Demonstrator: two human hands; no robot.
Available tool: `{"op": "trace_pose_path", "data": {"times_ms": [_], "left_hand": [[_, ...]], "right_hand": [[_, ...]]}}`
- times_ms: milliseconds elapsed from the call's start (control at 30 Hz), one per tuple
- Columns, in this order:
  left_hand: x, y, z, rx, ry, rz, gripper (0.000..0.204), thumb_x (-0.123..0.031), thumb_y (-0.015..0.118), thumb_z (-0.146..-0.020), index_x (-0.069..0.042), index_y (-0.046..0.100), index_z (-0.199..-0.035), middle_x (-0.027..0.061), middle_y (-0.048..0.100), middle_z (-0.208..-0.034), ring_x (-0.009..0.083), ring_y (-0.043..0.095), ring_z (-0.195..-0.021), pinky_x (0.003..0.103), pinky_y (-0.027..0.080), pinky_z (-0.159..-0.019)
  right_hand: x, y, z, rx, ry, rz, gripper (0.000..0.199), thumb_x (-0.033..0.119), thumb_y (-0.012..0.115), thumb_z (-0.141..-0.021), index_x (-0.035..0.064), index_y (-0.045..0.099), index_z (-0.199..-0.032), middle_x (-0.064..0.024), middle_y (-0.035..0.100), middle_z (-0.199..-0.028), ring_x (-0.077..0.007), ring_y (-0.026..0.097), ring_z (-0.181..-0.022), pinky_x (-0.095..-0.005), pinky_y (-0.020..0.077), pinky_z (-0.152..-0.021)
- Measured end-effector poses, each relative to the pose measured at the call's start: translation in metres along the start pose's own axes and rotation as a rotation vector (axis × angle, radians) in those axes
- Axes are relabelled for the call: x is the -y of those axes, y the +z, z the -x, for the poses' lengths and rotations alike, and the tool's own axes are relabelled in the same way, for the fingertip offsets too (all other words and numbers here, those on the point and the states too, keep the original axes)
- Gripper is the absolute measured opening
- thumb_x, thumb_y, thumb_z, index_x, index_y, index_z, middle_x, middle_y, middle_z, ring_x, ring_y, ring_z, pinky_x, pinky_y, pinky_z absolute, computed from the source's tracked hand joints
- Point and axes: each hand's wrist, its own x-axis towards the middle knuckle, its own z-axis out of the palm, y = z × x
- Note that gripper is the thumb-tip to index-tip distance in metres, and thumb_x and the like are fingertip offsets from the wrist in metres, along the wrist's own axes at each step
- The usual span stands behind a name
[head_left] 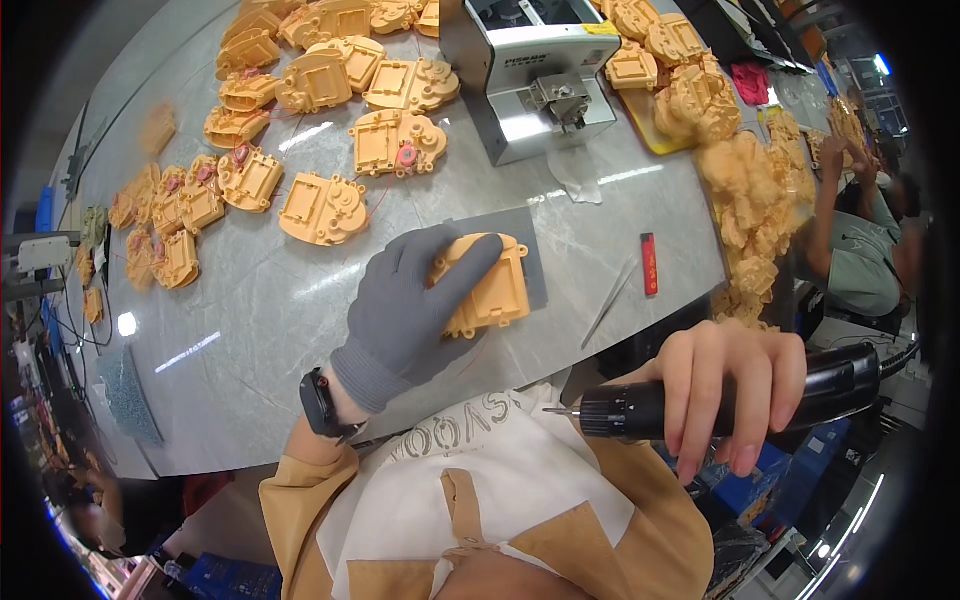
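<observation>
My left hand (405,300), in a grey glove, grips a yellow-orange plastic housing (503,293) over a dark grey mat (537,250). Its thumb lies across the housing, whose rectangular recess faces up. A thin red wire trails from the lower edge. In my bare right hand (730,385) is a black electric screwdriver (625,412), held level with its bit pointing left, apart from the housing. The fingers wrap over the tool's body, and a cord leaves its rear end.
A grey screw feeder machine (545,90) stands at the back centre. Similar housings (325,208) spread across the left; more pile up (750,200) on the right. Tweezers (608,305) and a red strip-shaped object (649,265) lie right of the mat. Another person (860,240) sits at far right.
</observation>
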Motion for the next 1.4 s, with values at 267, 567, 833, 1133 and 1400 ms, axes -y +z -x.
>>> {"op": "trace_pose_path", "data": {"times_ms": [267,567,833,1133,1400], "left_hand": [[0.016,0.031,-0.01,0.008,0.054,-0.21,0.079,-0.033,0.078,-0.057,-0.015,0.045,-0.126,0.0152,0.042,-0.125,0.0341,0.044,-0.111,0.046,0.036,-0.093],[-0.006,0.016,-0.018,-0.078,0.063,-0.161,0.081,-0.04,0.077,-0.056,-0.014,0.046,-0.126,0.017,0.041,-0.128,0.0386,0.039,-0.116,0.049,0.032,-0.098],[0.012,0.028,0.0,-0.093,-0.108,-0.195,0.077,-0.033,0.08,-0.057,-0.013,0.048,-0.124,0.014,0.046,-0.119,0.0363,0.043,-0.112,0.044,0.039,-0.092],[0.026,0.024,0.012,-0.172,-0.156,-0.163,0.073,-0.034,0.078,-0.059,-0.012,0.05,-0.122,0.0165,0.047,-0.119,0.0381,0.045,-0.111,0.047,0.039,-0.09],[0.035,0.029,0.018,-0.292,-0.082,-0.066,0.066,-0.037,0.077,-0.06,-0.009,0.056,-0.115,0.0177,0.049,-0.121,0.0395,0.044,-0.112,0.048,0.037,-0.093]], "right_hand": [[-0.007,0.002,-0.003,0.024,0.051,0.076,0.021,-0.002,0.058,-0.083,0.0057,0.045,-0.097,-0.0176,0.065,-0.086,-0.0248,0.063,-0.055,-0.0292,0.0491,-0.047],[-0.049,0.031,-0.008,-0.061,0.031,-0.096,0.013,0.015,0.058,-0.085,0.0027,0.057,-0.082,-0.0271,0.06,-0.093,-0.0247,0.061,-0.061,-0.0272,0.0492,-0.05],[-0.086,0.088,-0.054,-0.202,-0.193,-0.297,0.019,0.011,0.058,-0.08,0.0005,0.056,-0.064,-0.0192,0.058,-0.073,-0.0181,0.049,-0.045,-0.0242,0.0419,-0.042],[-0.106,0.081,-0.062,-0.19,-0.223,-0.353,0.015,0.012,0.063,-0.08,-0.0001,0.06,-0.071,-0.0221,0.061,-0.084,-0.0278,0.06,-0.061,-0.031,0.0498,-0.055],[-0.032,-0.022,-0.033,-0.432,-0.067,0.776,0.042,0.001,0.065,-0.072,0.0032,0.038,-0.104,-0.0114,0.054,-0.075,-0.021,0.053,-0.053,-0.0332,0.0474,-0.05]]}}
